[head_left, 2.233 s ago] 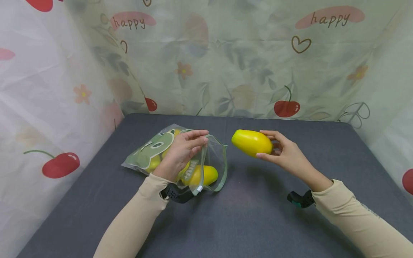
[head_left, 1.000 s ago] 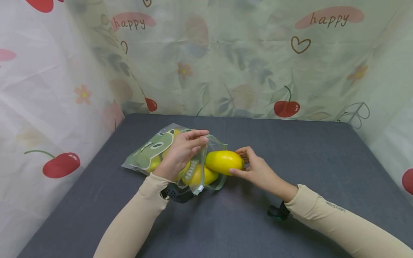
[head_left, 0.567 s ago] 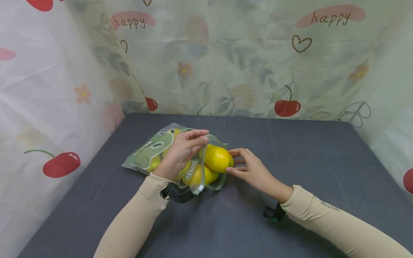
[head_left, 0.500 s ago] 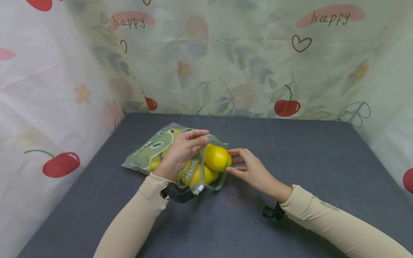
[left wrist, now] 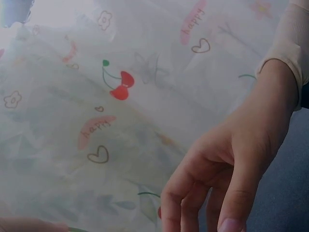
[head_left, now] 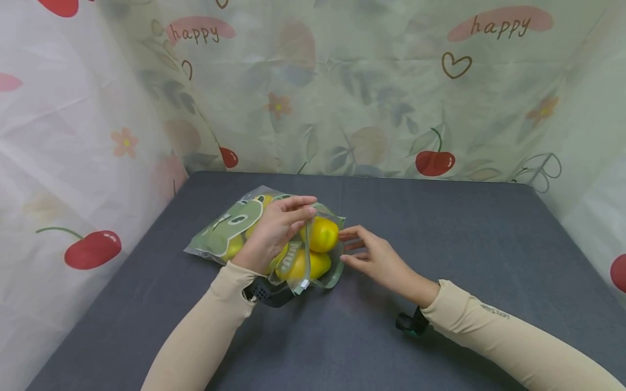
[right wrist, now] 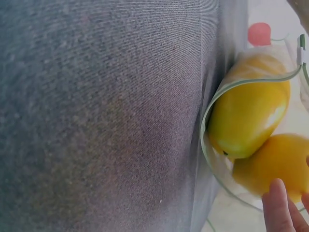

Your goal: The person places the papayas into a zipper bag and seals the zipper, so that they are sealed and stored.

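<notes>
A clear zip bag point(head_left: 200, 244) with a green cartoon animal print lies on the table, its mouth toward the right. My left hand point(head_left: 276, 228) pinches the upper edge of that mouth between thumb and fingers. Several yellow fruits, papaya-like in shape, are inside. Just within the mouth, one yellow fruit point(head_left: 323, 235) sits above and behind another yellow fruit point(head_left: 303, 266). My right hand point(head_left: 374, 259) is at the mouth with fingers spread and nothing in its grasp. In the right wrist view its fingertips point(right wrist: 278, 205) are close to the upper fruit point(right wrist: 270, 164); contact is unclear.
Dark grey cloth covers the table point(head_left: 440, 233). A printed curtain point(head_left: 332, 98) hangs behind it and at both sides. The bag's white zip slider point(head_left: 305, 284) is at the near end of the mouth. Black wrist cameras point(head_left: 271, 293) sit under both wrists.
My right hand has carried a yellow fruit leftward into the bag's mouth and let go of it. The fruit now lies deeper inside. My left hand keeps its hold on the edge.
</notes>
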Tool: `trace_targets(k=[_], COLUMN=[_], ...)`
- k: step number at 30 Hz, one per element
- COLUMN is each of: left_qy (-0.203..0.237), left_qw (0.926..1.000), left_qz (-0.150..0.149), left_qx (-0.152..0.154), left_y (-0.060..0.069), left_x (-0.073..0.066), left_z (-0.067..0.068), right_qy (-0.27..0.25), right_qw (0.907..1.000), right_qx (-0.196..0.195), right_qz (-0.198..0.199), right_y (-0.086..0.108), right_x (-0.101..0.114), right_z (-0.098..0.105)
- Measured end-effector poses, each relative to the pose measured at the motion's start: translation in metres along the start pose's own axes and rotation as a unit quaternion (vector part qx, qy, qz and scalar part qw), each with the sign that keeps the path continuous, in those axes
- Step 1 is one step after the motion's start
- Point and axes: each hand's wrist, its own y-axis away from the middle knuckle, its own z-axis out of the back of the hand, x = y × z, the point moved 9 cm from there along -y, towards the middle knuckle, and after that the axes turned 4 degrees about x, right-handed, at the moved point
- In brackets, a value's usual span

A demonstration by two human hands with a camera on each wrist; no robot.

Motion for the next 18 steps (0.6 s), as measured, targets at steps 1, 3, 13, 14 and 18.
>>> trace_targets(k=[1, 3, 13, 14, 18], left_qy=[0.001, 0.002, 0.007, 0.008, 0.008], left_qw=[1.0000, 1.0000, 0.9999, 0.9998, 0.9999], left_qz=[0.000, -0.001, -0.013, -0.014, -0.013], left_qx=[0.000, 0.000, 0.007, 0.008, 0.007], left_y=[0.0000, 0.0001, 0.0015, 0.0014, 0.0015], left_x=[-0.0002, -0.0004, -0.0016, -0.0014, -0.0003], left_z=[0.0000, 0.0001, 0.0010, 0.0008, 0.0008], right_qy=[0.003, 0.009, 0.028, 0.027, 0.023], right_qw=[1.0000, 0.9998, 0.9993, 0.9993, 0.9991], right_qx=[0.004, 0.012, 0.024, 0.026, 0.034], right_qz=[0.004, 0.011, 0.009, 0.009, 0.008], right_y=[-0.0003, -0.0006, -0.0003, 0.0001, 0.0010], right_x=[0.0006, 0.0013, 0.0015, 0.0008, -0.0023], right_z=[-0.0011, -0.0032, -0.0083, -0.0087, -0.0105])
